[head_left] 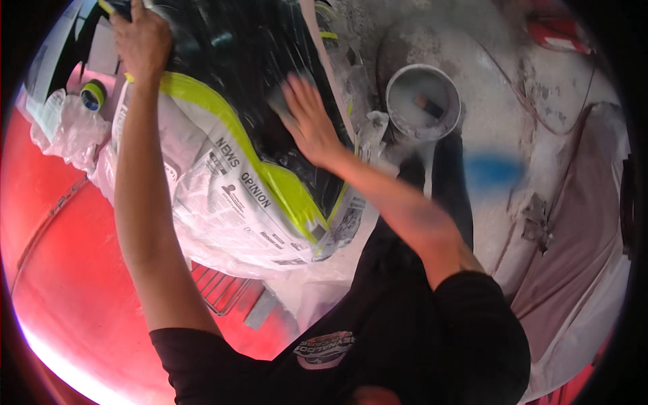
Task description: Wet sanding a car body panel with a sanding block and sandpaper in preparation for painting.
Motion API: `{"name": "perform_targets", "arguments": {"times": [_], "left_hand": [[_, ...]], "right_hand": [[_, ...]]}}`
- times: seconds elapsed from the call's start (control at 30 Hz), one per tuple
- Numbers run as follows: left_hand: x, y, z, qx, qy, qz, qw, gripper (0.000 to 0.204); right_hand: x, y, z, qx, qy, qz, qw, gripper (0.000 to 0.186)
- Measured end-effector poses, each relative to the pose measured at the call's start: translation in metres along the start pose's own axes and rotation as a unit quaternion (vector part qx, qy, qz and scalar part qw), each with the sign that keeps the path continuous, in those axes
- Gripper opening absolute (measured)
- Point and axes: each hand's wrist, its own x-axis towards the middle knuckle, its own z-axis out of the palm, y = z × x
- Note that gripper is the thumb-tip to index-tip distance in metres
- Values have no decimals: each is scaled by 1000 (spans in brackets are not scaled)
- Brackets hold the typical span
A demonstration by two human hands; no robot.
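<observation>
Black glossy panel (236, 61) | right hand (307, 121) flat, fingers spread | left hand (142, 40) gripping its edge

A pale, dusty concrete floor (499, 115) is seen at the upper right, marked by dark stains and cracks. A white bucket (424, 101) holding cloudy liquid is set on it. A blurred blue patch (493, 172) is seen just beside the bucket's lower right. Wrinkled greyish sheeting (580, 223) is spread along the right edge. A glossy red surface (61, 270) is brightly lit at lower left.
</observation>
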Motion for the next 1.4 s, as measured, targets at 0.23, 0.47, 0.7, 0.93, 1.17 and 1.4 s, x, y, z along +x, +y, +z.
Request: {"name": "perform_targets", "arguments": {"times": [0.23,0.47,0.7,0.93,1.17,1.4], "left_hand": [[19,81,-37,-70,-36,-160,984,47],[18,78,-45,-79,-59,-170,981,47],[34,89,-51,-104,-52,-211,971,49],[38,163,-95,-60,42,-261,963,44],[-139,525,-203,-450,-62,-591,667,63],[-220,757,-288,-542,-239,-591,548,70]], "right_hand": [[34,54,-19,-14,39,69,997,66],[20,50,-13,18,11,51,998,68],[66,66,-62,6,-35,-10,999,59],[46,119,-206,94,-253,38,962,48],[-129,234,-315,-51,-320,402,856,50],[-110,246,-365,-137,-357,243,891,46]]}}
